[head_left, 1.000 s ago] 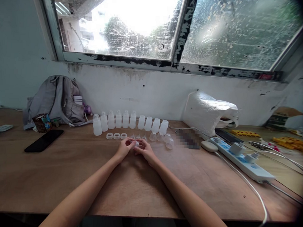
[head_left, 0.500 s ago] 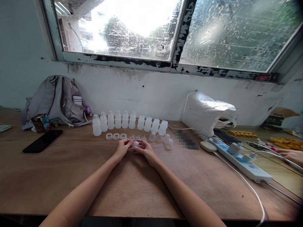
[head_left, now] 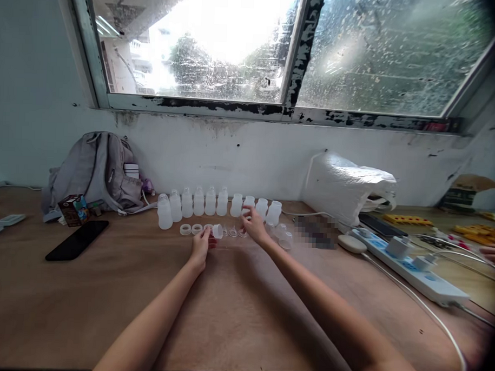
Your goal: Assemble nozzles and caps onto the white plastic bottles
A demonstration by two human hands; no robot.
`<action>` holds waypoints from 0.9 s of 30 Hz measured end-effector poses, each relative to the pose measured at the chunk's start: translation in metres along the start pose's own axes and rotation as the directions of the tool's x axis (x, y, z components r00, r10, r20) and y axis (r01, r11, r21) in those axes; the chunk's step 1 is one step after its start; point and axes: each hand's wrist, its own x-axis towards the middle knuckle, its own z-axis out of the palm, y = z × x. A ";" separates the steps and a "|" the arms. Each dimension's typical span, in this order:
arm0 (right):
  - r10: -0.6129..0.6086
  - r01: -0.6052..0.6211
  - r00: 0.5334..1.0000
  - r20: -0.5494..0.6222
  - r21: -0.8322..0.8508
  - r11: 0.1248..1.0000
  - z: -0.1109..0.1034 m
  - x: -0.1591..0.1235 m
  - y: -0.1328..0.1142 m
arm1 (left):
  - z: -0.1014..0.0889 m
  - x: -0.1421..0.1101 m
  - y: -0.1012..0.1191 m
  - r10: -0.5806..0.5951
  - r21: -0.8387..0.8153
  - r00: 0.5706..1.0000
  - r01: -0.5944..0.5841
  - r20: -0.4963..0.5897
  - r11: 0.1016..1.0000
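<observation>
The left hand (head_left: 200, 247) pinches a translucent, round plastic piece (head_left: 217, 231), while at its 2 o'clock the right hand (head_left: 254, 227), fingers parted and half-bent, bottle contact unclear, partly blocks 4 frosted, open-necked plastic bottles (head_left: 273, 213), a crinkled white plastic bag (head_left: 345, 181) lying beyond.

Daylight glared through the smeared, two-paned sliding window (head_left: 231, 49), its frame (head_left: 193, 104) chipped and peeling. Below, the stained, pale wall (head_left: 216, 152) met a brown wooden table (head_left: 227, 314).
</observation>
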 end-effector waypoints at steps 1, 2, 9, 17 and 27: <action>0.009 -0.009 1.000 -0.006 -0.045 0.999 -0.001 0.015 -0.001 | -0.001 0.001 0.001 -0.006 -0.014 1.000 0.006 -0.024 1.000; 0.017 -0.017 1.000 -0.011 -0.070 0.997 -0.001 0.030 -0.002 | -0.002 0.001 0.002 -0.011 -0.026 0.999 0.010 -0.045 1.000; 0.057 -0.055 0.998 0.002 -0.221 0.974 0.014 0.082 0.006 | -0.004 0.002 0.007 -0.037 -0.074 0.992 0.029 -0.117 0.997; -0.115 0.099 0.991 -0.062 -0.214 0.972 0.008 0.068 0.000 | -0.005 0.003 0.006 -0.040 -0.075 0.993 0.032 -0.107 0.997; -0.336 0.346 0.937 -0.099 0.114 0.931 -0.036 -0.021 -0.029 | -0.005 -0.001 0.004 -0.007 -0.047 0.999 0.005 -0.053 0.999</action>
